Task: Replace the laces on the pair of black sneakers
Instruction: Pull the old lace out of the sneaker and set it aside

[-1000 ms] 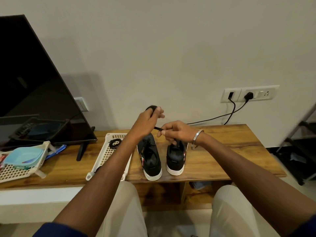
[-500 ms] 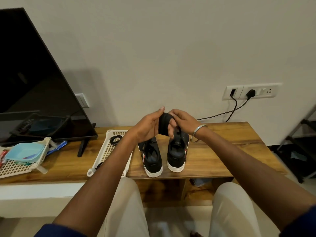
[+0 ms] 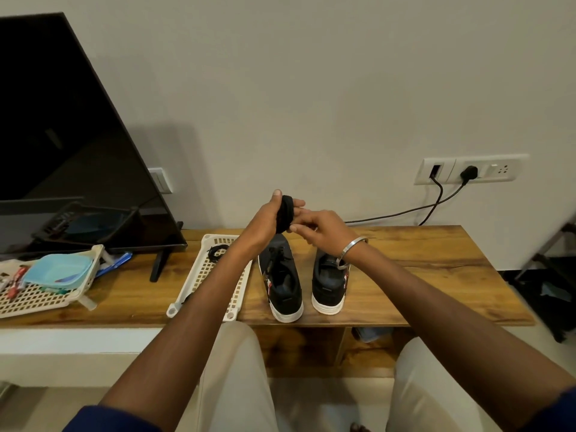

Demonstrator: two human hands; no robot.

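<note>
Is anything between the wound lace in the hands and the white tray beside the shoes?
Nothing visible blocks it. The black lace bundle, held by the left hand and right hand, hangs above the sneakers; the white tray lies lower left, with only the left forearm above it.

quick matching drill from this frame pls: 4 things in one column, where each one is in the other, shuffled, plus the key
Things
1. wound black lace
2. coiled black lace
3. pair of black sneakers
4. black plug

Places
A. in the wall socket at right
B. in the white basket beside the sneakers
C. held up between both hands, left hand and right hand
D. standing on the wooden bench, heels toward the camera

Pairs: 1-C, 2-B, 3-D, 4-A
</note>
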